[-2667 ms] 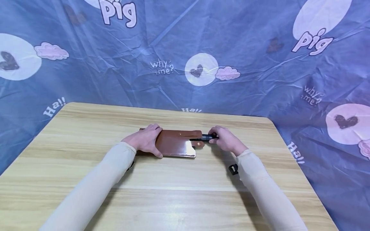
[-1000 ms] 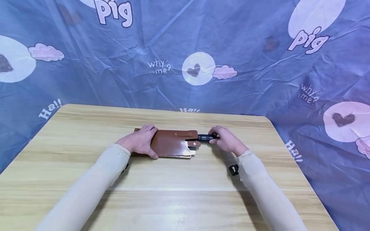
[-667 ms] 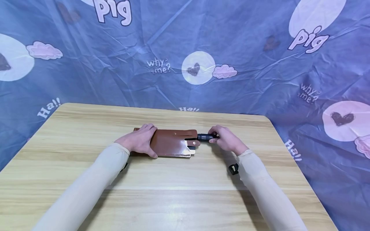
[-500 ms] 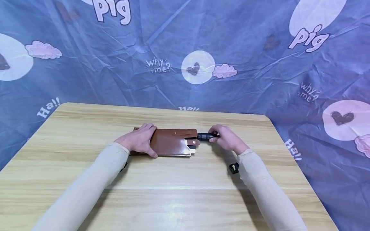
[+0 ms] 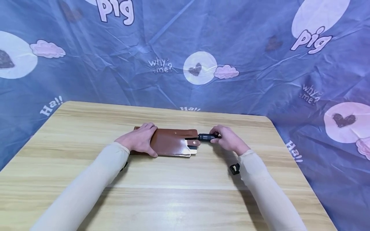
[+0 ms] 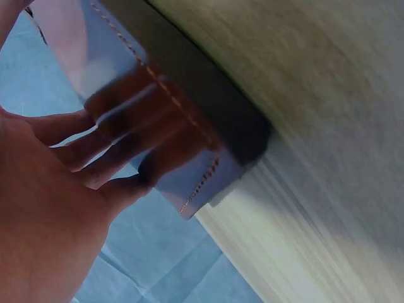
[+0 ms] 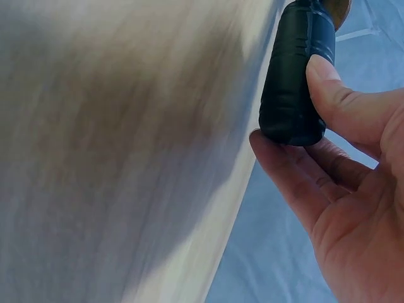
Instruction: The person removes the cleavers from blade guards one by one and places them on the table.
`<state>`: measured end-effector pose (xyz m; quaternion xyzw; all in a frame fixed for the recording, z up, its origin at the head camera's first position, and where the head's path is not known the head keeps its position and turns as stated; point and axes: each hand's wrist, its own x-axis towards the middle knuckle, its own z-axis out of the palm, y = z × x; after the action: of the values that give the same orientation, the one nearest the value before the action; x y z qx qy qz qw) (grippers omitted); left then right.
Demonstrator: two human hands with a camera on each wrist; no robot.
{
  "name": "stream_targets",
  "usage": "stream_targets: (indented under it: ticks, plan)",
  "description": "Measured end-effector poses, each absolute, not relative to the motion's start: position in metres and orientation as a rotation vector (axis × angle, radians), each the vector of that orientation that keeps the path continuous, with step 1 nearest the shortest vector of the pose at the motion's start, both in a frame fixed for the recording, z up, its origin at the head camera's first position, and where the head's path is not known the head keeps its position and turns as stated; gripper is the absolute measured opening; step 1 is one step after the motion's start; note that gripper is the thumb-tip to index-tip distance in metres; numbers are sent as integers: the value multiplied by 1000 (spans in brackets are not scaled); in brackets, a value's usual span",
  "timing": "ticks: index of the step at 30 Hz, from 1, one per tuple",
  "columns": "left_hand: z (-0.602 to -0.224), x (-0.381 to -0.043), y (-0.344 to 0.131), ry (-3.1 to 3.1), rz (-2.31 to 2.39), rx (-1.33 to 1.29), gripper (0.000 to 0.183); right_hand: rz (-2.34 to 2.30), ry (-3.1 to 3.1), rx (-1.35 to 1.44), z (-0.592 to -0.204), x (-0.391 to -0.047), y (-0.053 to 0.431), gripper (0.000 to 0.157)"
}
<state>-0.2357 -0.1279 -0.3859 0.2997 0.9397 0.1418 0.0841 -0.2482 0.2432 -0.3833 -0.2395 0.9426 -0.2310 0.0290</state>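
apparently a wide blade (image 5: pixel 193 151) sits mostly inside a brown sheath (image 5: pixel 170 142), flat or nearly so toward the twelve o'clock side of the table (image 5: pixel 173 199), its black handle (image 5: pixel 204 137) pointing to three. the left hand (image 5: pixel 138 138) spans the sheath's nine o'clock end, gripping it with the thumb at the six o'clock edge and the fingers at the twelve o'clock one. the right hand (image 5: pixel 226 138) pinches the handle by its far end, thumb along the side and fingers against the butt.

as a judgement, the sheath is light, stiffish leather or imitation, and its gloss could let fingertips slide; the stitching (image 6: pixel 173 98) looks sturdy. the blade likely carries most of the weight, toward nine o'clock, so a pinch on the butt gives weak control: better a whole palm round the handle. steady the sheath by its body, well clear of the bright sliver of metal just on the six o'clock side of the strap (image 5: pixel 195 143). nothing seems fragile, but the edge is probably sharp.
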Motion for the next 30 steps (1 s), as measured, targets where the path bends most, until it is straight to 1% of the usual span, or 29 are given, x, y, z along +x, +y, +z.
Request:
stream_targets:
  ticks: [8, 26, 30]
  plan:
    - [-386, -235, -126, 2806, 403, 876, 111, -745, 2903, -749, -385, -247, 246, 22]
    - [-386, -234, -130, 2817, 386, 892, 113, -775, 2859, -649, -389, -244, 245, 24]
    - [-387, -234, -130, 2817, 395, 900, 112, -783, 2861, -669, -389, -246, 245, 23]
